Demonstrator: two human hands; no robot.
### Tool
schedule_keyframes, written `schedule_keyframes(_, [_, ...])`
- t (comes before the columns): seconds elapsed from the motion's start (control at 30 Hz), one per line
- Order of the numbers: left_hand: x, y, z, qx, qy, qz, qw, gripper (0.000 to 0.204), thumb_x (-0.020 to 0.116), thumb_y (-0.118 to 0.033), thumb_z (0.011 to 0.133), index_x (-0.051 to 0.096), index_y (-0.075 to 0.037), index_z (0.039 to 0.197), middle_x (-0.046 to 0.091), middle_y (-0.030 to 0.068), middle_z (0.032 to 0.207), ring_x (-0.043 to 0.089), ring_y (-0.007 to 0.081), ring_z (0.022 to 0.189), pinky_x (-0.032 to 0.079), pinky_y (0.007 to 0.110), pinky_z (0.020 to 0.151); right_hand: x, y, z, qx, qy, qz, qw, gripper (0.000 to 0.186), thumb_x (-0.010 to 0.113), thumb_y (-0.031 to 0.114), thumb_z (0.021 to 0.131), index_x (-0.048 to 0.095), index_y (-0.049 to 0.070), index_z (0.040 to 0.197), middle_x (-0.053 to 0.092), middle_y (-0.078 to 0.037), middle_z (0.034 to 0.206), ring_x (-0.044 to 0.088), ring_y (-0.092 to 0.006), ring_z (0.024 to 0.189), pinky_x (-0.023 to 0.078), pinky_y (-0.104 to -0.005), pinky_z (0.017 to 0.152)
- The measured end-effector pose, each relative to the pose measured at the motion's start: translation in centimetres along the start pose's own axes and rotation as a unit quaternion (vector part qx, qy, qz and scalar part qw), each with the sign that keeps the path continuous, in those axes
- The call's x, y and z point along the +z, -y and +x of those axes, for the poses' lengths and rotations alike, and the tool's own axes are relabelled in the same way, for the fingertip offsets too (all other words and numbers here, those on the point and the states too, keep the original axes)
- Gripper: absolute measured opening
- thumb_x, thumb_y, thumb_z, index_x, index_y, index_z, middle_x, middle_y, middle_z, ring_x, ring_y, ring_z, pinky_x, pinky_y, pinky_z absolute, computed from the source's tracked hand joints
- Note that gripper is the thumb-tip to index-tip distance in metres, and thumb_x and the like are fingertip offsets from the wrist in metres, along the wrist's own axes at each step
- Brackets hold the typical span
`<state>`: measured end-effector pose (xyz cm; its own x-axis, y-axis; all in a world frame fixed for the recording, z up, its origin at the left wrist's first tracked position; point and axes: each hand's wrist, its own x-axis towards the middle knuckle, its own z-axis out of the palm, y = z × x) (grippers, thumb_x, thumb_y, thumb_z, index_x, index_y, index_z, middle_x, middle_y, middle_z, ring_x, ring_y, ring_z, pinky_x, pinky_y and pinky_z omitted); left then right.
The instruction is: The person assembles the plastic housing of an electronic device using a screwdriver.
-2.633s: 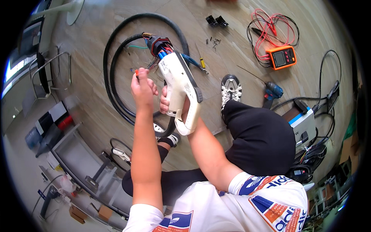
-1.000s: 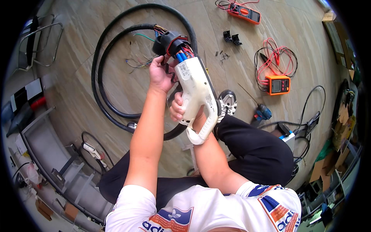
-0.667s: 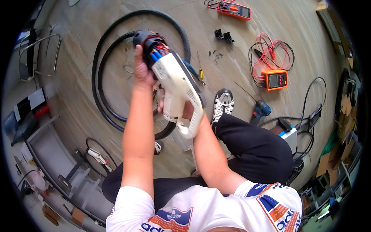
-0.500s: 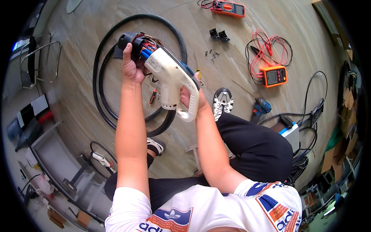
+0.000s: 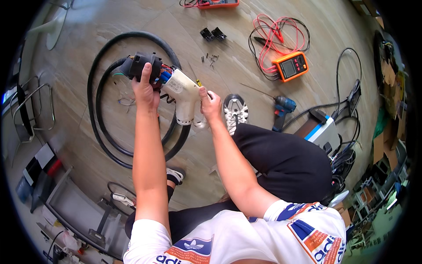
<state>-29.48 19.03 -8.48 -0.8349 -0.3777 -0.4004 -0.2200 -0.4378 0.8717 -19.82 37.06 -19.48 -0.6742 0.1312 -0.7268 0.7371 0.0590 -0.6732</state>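
Note:
A charging gun (image 5: 181,90) with an off-white housing is held above the floor between my hands. My left hand (image 5: 147,92) wraps round its black connector head (image 5: 141,61), thumb pointing up along it. Coloured and thick blue wires (image 5: 166,75) show where the head meets the housing. At the handle side, my right hand (image 5: 211,104) is closed round the grip, thumb on top, hiding much of the handle. A thick black cable (image 5: 183,140) runs from under the gun and coils on the floor.
Two black plastic parts (image 5: 213,34) and several screws (image 5: 213,60) lie ahead. An orange tester (image 5: 291,67) with red and black leads, a cordless drill (image 5: 284,106) and a white-and-blue box (image 5: 323,135) are at right. A red multimeter (image 5: 217,4) sits at the far edge.
The view has shifted and turned. The gun has tilted, showing more of its black head's side. My right hand has changed its hold, from fingers through the handle loop to a fist with thumb on top.

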Motion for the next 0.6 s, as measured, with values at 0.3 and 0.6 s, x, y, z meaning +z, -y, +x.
schedule_keyframes(0.3, [-1.5, -0.3, -3.5, 0.007, 0.026, 0.076, 0.997, 0.045, 0.075, -0.025, 0.084, 0.056, -0.009, 0.121, 0.065, 0.0031, 0.105, 0.064, 0.012, 0.087, 0.049, 0.024, 0.062, 2.5, -2.1, -1.1, 0.028, -0.068, 0.055, 0.996, 0.061, 0.051, 0.056, 0.092, 0.061, 0.0, 0.069, 0.056, -0.008, 0.055, 0.055, -0.0159, 0.048, 0.043, -0.032, 0.049])
schedule_keyframes(0.6, [-4.9, -1.2, -4.6, -0.057, 0.039, -0.036, 0.997, 0.058, 0.065, -0.044, 0.085, 0.054, -0.004, 0.125, 0.066, 0.0127, 0.106, 0.066, 0.0241, 0.095, 0.054, 0.031, 0.08, 1.3, 3.8, -1.2, -0.039, 0.084, 0.009, 0.996, 0.026, 0.059, 0.024, 0.08, 0.07, 0.004, 0.092, 0.07, -0.011, 0.081, 0.069, -0.0192, 0.081, 0.053, -0.0322, 0.077])
